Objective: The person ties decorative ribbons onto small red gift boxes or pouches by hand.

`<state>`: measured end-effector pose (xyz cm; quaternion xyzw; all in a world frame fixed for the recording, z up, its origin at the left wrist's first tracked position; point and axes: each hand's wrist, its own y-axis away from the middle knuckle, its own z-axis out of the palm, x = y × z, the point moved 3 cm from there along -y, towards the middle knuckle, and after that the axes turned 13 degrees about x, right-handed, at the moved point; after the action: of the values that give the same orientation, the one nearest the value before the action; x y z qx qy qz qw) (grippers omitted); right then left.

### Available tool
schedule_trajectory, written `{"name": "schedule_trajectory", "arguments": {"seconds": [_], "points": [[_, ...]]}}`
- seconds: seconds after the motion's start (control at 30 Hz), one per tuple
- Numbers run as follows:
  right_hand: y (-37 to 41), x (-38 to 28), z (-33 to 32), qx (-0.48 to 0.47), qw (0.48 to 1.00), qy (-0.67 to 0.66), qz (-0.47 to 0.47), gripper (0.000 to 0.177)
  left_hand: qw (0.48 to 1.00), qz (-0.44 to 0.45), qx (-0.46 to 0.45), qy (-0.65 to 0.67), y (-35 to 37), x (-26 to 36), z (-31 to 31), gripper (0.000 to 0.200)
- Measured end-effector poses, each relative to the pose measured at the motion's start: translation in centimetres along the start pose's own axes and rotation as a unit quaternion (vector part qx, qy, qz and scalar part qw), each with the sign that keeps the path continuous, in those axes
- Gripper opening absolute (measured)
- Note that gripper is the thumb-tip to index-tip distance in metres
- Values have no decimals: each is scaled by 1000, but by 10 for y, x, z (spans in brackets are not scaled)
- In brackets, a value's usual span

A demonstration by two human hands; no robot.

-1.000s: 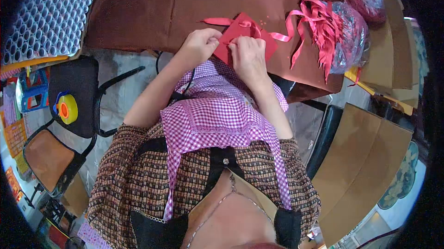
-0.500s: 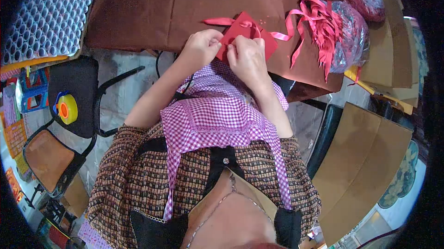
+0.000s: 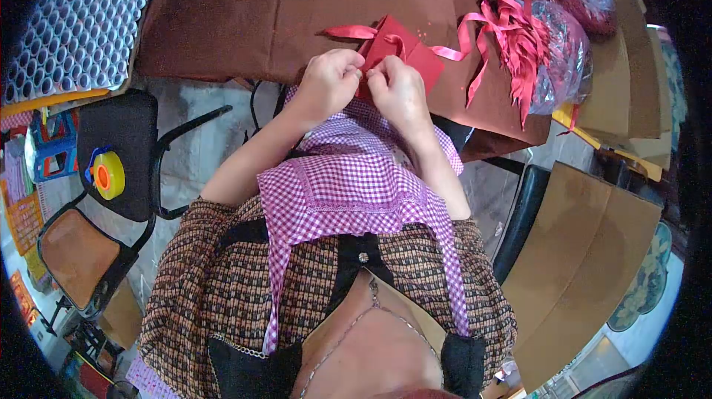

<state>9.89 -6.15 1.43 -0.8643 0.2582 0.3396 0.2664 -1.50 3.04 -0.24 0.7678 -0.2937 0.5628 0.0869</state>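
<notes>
Red paper bag (image 3: 406, 54) at the worktop's (image 3: 245, 13) near edge, left hand (image 3: 330, 81) and right hand (image 3: 397, 93) both pinching its near corner. Ribbon (image 3: 348, 32) looks partly threaded, and the ribbon pile (image 3: 519, 39) on the right says plenty left.

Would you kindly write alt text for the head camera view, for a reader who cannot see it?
The left hand and right hand pinch the near edge of a red paper piece with a red ribbon attached, over a brown table. A bag of red ribbons lies to the right.
</notes>
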Motion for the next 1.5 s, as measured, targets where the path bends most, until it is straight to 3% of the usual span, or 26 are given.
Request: {"name": "schedule_trajectory", "arguments": {"seconds": [0.1,0.13,0.27,0.37,0.4,0.43,0.5,0.57,0.63,0.7,0.77,0.83,0.9,1.0,1.23,1.33,1.37,1.43,1.5], "points": [[-3,0,1,-4,997,-56,57,15,1000,0,2,-14,-1,6,-1,21],[-1,-1,4,14,998,-26,-55,16,1000,1,2,-14,-1,5,-1,21],[-2,-2,1,31,993,-34,-107,17,999,-29,-25,-2,-4,3,-3,23],[-6,-9,-9,-29,989,39,-141,15,999,-17,-30,-4,-4,-4,-4,24],[-11,-8,-11,-94,992,33,-74,10,1000,-7,-27,7,-5,-3,-4,24],[-16,-9,-16,-93,992,33,-74,10,1000,-7,-28,7,-5,-2,-5,24],[-23,-18,-27,31,969,51,-242,10,999,-20,-46,-18,-4,3,-7,25],[-29,-18,-29,35,955,63,-287,17,998,-12,-62,-2,-3,11,-9,23],[-29,-18,-28,-46,934,75,-346,18,997,-2,-77,14,-4,11,-10,22],[-34,-12,-29,-81,934,75,-339,16,991,61,-120,14,-7,9,-12,18],[-36,-12,-31,-102,933,60,-339,12,988,61,-139,9,-12,9,-17,18],[-37,-17,-36,-106,938,47,-327,10,985,61,-158,5,-14,9,-18,18],[-36,-19,-38,-115,937,39,-329,9,973,144,-181,-6,-14,11,-16,17],[-31,-19,-38,-104,933,28,-343,9,955,171,-239,33,-16,11,-13,18],[-26,-27,-51,-120,933,20,-339,8,964,141,-211,80,-11,11,-10,13],[-23,-31,-59,-154,931,22,-331,8,978,-66,-169,99,-11,7,-23,10],[-20,-33,-62,-162,926,22,-339,8,950,-202,-146,187,-18,-13,-33,16],[-19,-32,-66,-170,921,22,-349,8,921,-260,-22,290,-29,-33,-54,23],[-21,-29,-69,-153,935,40,-316,8,922,-248,19,297,-31,-26,-55,28]]}}
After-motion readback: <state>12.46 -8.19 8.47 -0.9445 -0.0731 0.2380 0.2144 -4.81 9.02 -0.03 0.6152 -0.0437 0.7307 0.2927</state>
